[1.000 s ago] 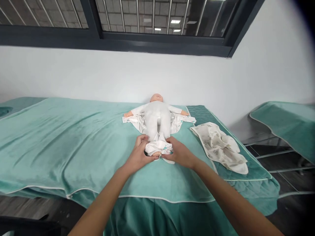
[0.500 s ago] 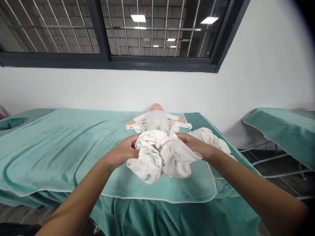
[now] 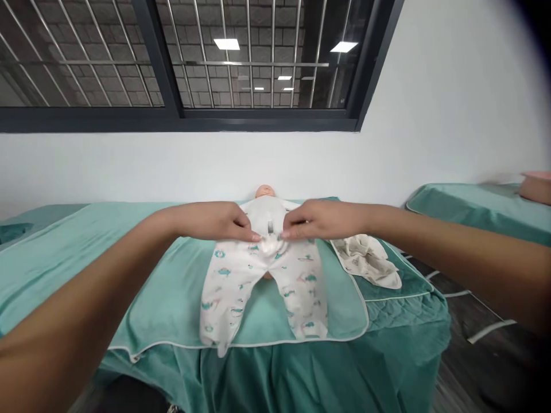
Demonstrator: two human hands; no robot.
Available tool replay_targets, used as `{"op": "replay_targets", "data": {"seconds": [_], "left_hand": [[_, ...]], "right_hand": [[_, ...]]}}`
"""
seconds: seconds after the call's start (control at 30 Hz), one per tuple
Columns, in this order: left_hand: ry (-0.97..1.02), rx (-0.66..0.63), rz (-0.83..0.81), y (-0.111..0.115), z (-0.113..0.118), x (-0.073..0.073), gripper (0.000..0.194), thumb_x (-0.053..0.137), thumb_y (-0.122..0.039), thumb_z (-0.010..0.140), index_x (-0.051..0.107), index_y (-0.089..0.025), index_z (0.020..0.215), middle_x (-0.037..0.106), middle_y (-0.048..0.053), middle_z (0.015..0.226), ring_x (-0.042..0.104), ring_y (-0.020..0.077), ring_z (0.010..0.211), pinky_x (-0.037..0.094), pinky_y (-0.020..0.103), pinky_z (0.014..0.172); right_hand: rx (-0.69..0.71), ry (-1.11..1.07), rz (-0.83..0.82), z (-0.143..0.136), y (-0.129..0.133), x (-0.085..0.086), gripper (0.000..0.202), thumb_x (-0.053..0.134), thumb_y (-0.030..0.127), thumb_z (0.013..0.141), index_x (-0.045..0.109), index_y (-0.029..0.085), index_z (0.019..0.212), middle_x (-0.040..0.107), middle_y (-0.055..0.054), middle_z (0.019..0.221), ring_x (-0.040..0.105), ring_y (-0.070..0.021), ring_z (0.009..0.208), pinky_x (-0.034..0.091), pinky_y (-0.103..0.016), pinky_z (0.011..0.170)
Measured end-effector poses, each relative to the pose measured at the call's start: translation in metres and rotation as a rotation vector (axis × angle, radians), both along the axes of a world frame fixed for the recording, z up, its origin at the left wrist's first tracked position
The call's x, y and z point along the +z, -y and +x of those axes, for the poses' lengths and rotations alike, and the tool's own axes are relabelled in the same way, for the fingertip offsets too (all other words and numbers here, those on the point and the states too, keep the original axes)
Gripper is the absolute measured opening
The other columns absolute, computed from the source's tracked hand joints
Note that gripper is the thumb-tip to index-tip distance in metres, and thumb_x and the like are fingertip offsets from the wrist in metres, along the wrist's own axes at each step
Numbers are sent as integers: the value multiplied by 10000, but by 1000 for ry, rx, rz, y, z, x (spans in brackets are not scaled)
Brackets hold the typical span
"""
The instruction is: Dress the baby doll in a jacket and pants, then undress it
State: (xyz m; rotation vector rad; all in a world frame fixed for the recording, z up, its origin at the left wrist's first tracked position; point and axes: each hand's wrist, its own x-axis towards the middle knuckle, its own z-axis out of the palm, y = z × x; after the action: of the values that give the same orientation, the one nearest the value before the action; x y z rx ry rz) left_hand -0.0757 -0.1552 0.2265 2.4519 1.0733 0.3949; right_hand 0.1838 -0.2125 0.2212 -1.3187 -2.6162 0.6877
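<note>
Small white printed trousers (image 3: pixel 232 281) hang with both legs spread downward over the front of the green bed cover. My left hand (image 3: pixel 228 222) pinches their waistband left of the middle, and my right hand (image 3: pixel 303 221) pinches it just to the right, a small gap between them. Right behind the waistband lies a baby doll (image 3: pixel 265 191) on its back, in a white top (image 3: pixel 262 215) with a small grey mark at its lower front. The doll's arms are mostly hidden behind my hands, and its legs behind the trousers.
A crumpled cream printed cloth (image 3: pixel 369 261) lies on the green bed (image 3: pixel 181 298) to the right. Another green-covered bed (image 3: pixel 473 201) stands at the right, with a pinkish object (image 3: pixel 536 186) on it. Behind are a white wall and a barred window (image 3: pixel 258 119).
The bunched trousers have opened out, their legs now hanging down. Both hands have moved closer together along the waistband, and the view has shifted a little to the right.
</note>
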Motion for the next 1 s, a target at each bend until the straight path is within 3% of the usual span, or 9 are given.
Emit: {"op": "replay_targets", "data": {"seconds": [0.1, 0.2, 0.37, 0.5, 0.6, 0.73, 0.87, 0.93, 1.0], "left_hand": [[-85, -115, -30, 15, 9, 15, 288, 689, -500, 729, 660, -214, 718, 580, -14, 644, 505, 134, 574, 330, 237, 509], [128, -35, 89, 28, 6, 22, 290, 656, -503, 769, 638, -214, 787, 590, -12, 710, 531, 140, 637, 353, 233, 549], [84, 167, 299, 24, -19, 4, 452, 627, -643, 767, 586, -207, 655, 556, 4, 617, 528, 168, 620, 320, 260, 550], [20, 447, 401, 10, -30, -33, 509, 629, -696, 740, 529, -216, 603, 506, 8, 523, 500, 187, 558, 282, 285, 526], [337, 445, 153, 2, -26, -67, 415, 593, -637, 811, 569, -223, 801, 619, -4, 661, 587, 181, 618, 392, 276, 573], [812, 398, -131, -13, -10, -124, 439, 571, -543, 867, 513, -228, 1168, 674, 35, 1003, 664, 192, 913, 521, 326, 785], [862, 600, -60, -21, 6, -183, 398, 565, -431, 901, 511, -229, 1239, 577, 91, 1296, 569, 221, 1180, 454, 389, 1008], [859, 697, 56, -17, 15, -206, 342, 538, -347, 921, 509, -225, 1239, 533, 103, 1338, 499, 236, 1272, 411, 420, 1067], [835, 691, 175, -12, 25, -222, 329, 534, -270, 918, 510, -227, 1244, 495, 106, 1371, 432, 238, 1340, 357, 434, 1125]], "right_hand": [[-86, -94, 127, -10, 6, 15, 387, 614, 570, 845, 661, 188, 799, 566, 13, 709, 458, -125, 642, 311, -269, 609], [-107, -226, 140, -13, 13, 25, 330, 707, 513, 779, 630, 195, 828, 564, 27, 740, 457, -116, 658, 318, -258, 613], [-4, -256, 41, -4, 12, 20, 350, 663, 553, 802, 677, 206, 848, 637, -14, 893, 551, -155, 789, 391, -283, 690], [-20, -143, -118, -3, -2, -19, 387, 615, 576, 846, 655, 197, 776, 646, -13, 758, 582, -166, 723, 421, -295, 677], [-66, -360, -211, -19, -15, -56, 395, 556, 572, 896, 621, 191, 818, 660, -18, 762, 622, -173, 746, 466, -300, 702], [-89, -661, -148, -56, -40, -103, 332, 516, 476, 943, 611, 189, 1081, 686, -70, 1068, 641, -213, 1023, 518, -344, 837], [-59, -512, 65, -83, -73, -150, 701, 569, 319, 906, 266, 275, 1537, 498, -104, 1479, 489, -262, 1342, 454, -462, 1049], [-20, -415, 159, -83, -91, -170, 804, 549, 262, 902, 125, 300, 1585, 382, -88, 1577, 403, -264, 1422, 389, -499, 1125], [-42, -406, 256, -74, -108, -185, 745, 511, 255, 923, 165, 280, 1582, 343, -77, 1600, 346, -245, 1459, 322, -489, 1186]]}}
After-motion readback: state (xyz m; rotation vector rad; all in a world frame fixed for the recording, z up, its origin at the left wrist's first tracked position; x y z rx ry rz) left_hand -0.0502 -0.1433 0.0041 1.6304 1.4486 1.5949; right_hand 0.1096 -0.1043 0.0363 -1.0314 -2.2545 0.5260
